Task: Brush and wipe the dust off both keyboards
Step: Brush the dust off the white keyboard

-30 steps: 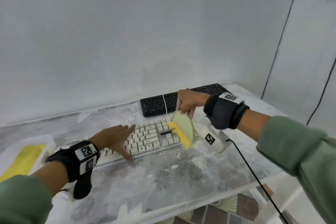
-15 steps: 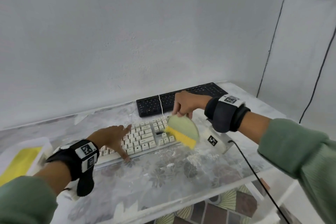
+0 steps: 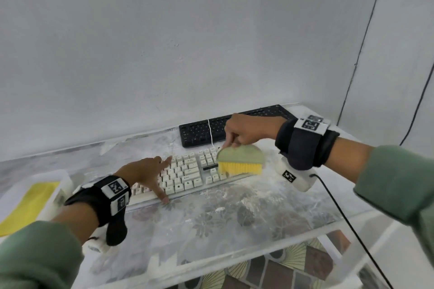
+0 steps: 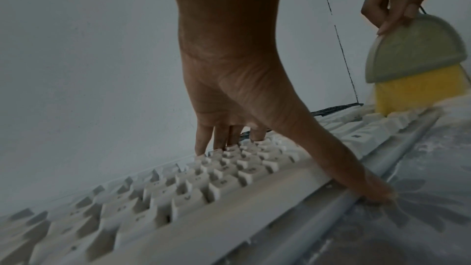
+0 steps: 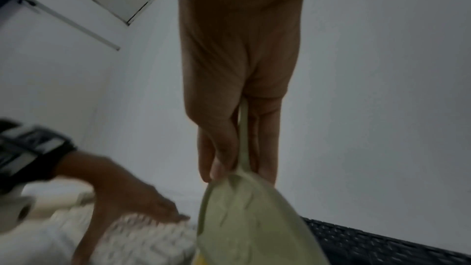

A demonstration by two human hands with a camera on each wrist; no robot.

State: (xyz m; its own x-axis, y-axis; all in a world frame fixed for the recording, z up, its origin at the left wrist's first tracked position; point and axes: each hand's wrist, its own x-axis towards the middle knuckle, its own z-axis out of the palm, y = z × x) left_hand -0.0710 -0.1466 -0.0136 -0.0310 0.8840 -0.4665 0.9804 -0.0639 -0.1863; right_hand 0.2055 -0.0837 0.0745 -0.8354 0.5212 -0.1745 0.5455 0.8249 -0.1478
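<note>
Dusty table point(image 3: 234, 218): your left hand point(image 3: 143, 171) lies flat, steadying the white keyboard point(image 3: 187, 178); your right hand point(image 3: 244, 130) pinches the brush point(image 3: 239, 159), hiding part of the black keyboard point(image 3: 202, 134).

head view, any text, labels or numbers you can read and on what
None can be read.
White keyboard keys: legends too small and blurred.
Black keyboard keys: legends too small.
Wrist bands: black-and-white square marker patterns only, no words.
Brush: no print visible.
</note>
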